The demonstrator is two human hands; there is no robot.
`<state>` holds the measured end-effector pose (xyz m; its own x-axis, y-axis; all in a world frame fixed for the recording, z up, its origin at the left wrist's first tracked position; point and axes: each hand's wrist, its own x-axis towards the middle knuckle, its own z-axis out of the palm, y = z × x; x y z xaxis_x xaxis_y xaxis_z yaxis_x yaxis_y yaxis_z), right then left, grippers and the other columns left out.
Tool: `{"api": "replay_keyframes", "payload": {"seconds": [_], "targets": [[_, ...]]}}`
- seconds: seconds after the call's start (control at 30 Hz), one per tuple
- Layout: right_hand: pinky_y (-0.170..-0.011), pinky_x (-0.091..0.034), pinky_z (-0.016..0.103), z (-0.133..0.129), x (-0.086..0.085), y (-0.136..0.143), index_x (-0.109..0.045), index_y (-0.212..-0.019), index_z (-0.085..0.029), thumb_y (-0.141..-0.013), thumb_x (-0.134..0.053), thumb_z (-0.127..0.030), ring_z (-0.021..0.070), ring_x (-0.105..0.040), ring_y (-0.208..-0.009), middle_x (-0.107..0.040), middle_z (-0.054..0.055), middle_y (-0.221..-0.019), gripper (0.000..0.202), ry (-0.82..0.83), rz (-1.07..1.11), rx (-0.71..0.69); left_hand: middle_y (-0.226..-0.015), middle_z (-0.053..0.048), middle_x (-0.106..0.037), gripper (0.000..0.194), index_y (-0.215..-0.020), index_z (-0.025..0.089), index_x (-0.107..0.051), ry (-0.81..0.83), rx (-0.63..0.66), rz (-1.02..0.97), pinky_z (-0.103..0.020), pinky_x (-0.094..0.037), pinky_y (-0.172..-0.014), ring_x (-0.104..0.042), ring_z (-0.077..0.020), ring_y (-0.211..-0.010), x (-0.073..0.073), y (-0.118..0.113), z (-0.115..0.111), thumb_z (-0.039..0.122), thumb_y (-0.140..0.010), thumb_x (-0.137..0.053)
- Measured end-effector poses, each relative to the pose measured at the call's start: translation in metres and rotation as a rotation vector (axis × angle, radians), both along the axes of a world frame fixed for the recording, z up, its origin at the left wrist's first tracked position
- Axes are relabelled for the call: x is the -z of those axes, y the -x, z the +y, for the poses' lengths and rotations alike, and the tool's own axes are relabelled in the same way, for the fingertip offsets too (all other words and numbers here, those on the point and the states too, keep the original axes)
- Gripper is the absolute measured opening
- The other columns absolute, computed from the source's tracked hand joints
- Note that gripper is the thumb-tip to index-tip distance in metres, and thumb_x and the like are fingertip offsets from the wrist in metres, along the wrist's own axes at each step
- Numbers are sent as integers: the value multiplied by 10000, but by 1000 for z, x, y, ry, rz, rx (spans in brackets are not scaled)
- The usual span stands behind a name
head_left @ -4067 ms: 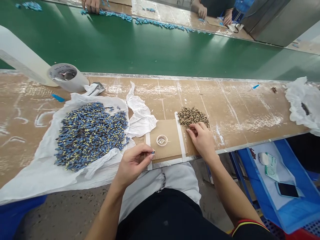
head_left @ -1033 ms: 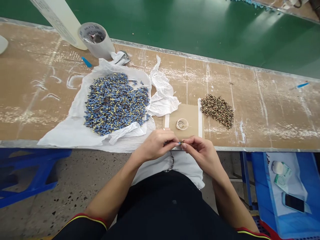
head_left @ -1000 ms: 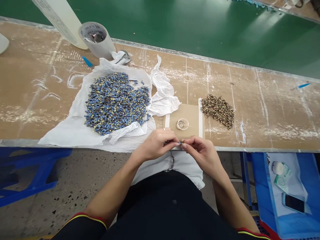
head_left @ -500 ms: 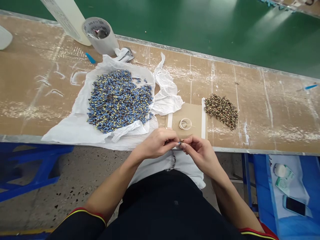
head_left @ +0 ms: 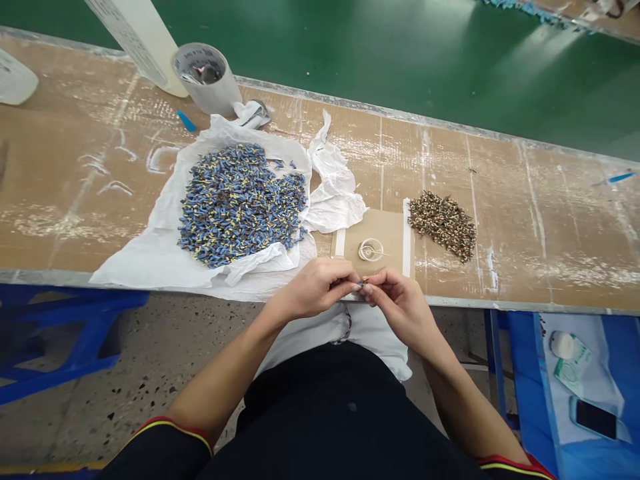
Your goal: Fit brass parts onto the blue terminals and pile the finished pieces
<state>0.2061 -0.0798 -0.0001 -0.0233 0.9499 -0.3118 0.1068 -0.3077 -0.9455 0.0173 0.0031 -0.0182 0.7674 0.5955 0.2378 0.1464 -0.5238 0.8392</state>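
Just over the table's front edge, my left hand (head_left: 323, 288) and my right hand (head_left: 399, 303) meet fingertip to fingertip. Both pinch a tiny blue and brown piece (head_left: 361, 285), partly hidden by the fingers. Beyond them a small clear round dish (head_left: 371, 250), with a thin stick across it, sits on a cardboard sheet (head_left: 385, 227) with white strips at its sides. To the left, many blue, yellow and dark small pieces (head_left: 240, 207) lie heaped on white paper (head_left: 145, 257). A smaller brown and cream heap (head_left: 443, 223) lies on the right.
At the back left stand a tape roll (head_left: 207, 80) and a tall white container (head_left: 140, 43). Crumpled white paper (head_left: 334, 190) lies mid-table. Blue tools (head_left: 187, 121) rest on the tabletop. A phone (head_left: 594, 418) lies on a lower blue surface at the right.
The view has shifted slightly, so the table's contents appear a little lower, and those at the left farther right. Both hands keep their pinch at nearly the same spot.
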Motion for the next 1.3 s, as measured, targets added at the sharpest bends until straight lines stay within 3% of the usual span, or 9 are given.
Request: {"api": "replay_keyframes", "payload": {"seconds": [0.2, 0.3, 0.6, 0.83, 1.07, 1.3], "targets": [[-689, -552, 292, -3, -3, -3, -677, -918, -192, -874, -701, -399, 163, -665, -728, -718, 38, -816, 214, -14, 7, 87, -846, -52, -685, 158, -973, 147, -642, -67, -10, 61, -262, -434, -702, -605, -159, -765, 0, -2, -2, 247, -987, -520], [-700, -562, 289, -3, -5, -4, -684, -925, -195, -879, -699, -390, 163, -677, -741, -730, 40, -841, 200, -23, 4, 106, -817, -51, -644, 216, -934, 147, -624, -121, 35, 98, -267, -412, -687, -577, -163, -752, 2, -3, -1, 258, -1013, -456], [-714, -570, 323, -2, 2, -10, -650, -1075, -207, -941, -592, -474, 190, -683, -778, -712, 53, -874, 305, -85, -60, 5, -770, -39, -609, 258, -854, 148, -590, -134, 54, 56, -265, -390, -676, -536, -149, -706, 4, -4, 0, 217, -1024, -408], [-635, -407, 291, 1, 4, -11, -529, -793, -217, -1047, -352, -372, 157, -549, -659, -577, 20, -714, 346, -283, -394, -261, -700, -21, -604, 274, -784, 160, -597, -100, 76, 65, -273, -388, -656, -528, -147, -661, -3, -3, 1, 220, -1003, -444], [-567, -300, 291, 0, 20, -7, -363, -732, -236, -1049, -306, -329, 148, -437, -563, -428, -16, -631, 335, -367, -542, -297, -647, -20, -593, 312, -720, 167, -588, -128, 37, 65, -282, -389, -624, -541, -151, -627, 2, -5, -3, 223, -992, -446], [-557, -286, 295, 0, 19, 0, -333, -732, -239, -1045, -305, -297, 151, -430, -558, -429, -15, -623, 320, -410, -664, -301, -627, -17, -554, 323, -688, 171, -550, -145, 47, 103, -282, -383, -624, -507, -153, -615, 5, -4, -4, 208, -981, -420]]}}
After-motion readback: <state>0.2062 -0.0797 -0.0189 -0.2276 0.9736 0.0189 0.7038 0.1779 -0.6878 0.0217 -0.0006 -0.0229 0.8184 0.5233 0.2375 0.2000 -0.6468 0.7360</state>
